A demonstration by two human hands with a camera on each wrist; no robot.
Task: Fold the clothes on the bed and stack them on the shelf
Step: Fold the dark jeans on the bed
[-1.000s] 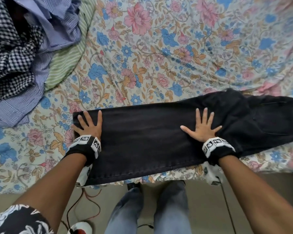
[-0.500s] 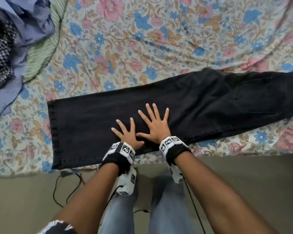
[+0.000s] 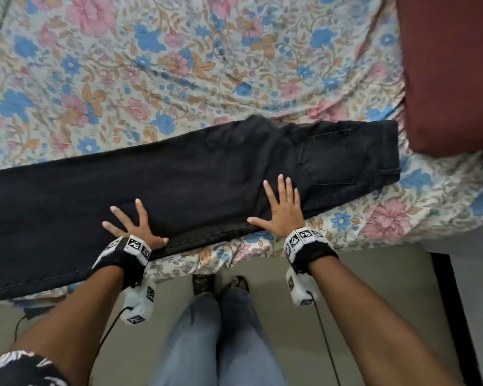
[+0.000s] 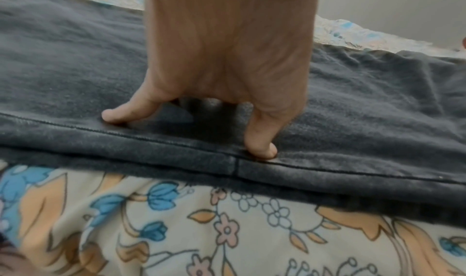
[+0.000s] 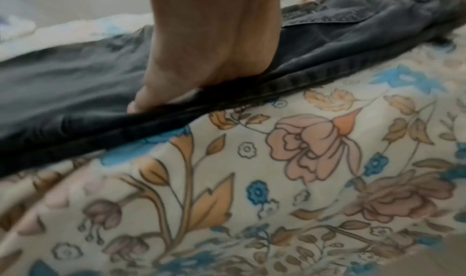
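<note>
Black jeans lie along the near edge of the flowery bed. Left hand and right hand, fingers spread, press flat on them.

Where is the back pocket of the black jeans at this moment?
In the head view, the back pocket is at the right end of the black jeans, just beyond the right hand and near the dark red pillow.

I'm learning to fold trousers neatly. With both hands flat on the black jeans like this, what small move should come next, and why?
Probably sweep the right hand toward the waistband. The black denim jeans lie lengthwise on the floral bedsheet, already halved leg on leg, but creases show near the back pocket. The left hand pressing flat at the near seam should anchor them.
</note>
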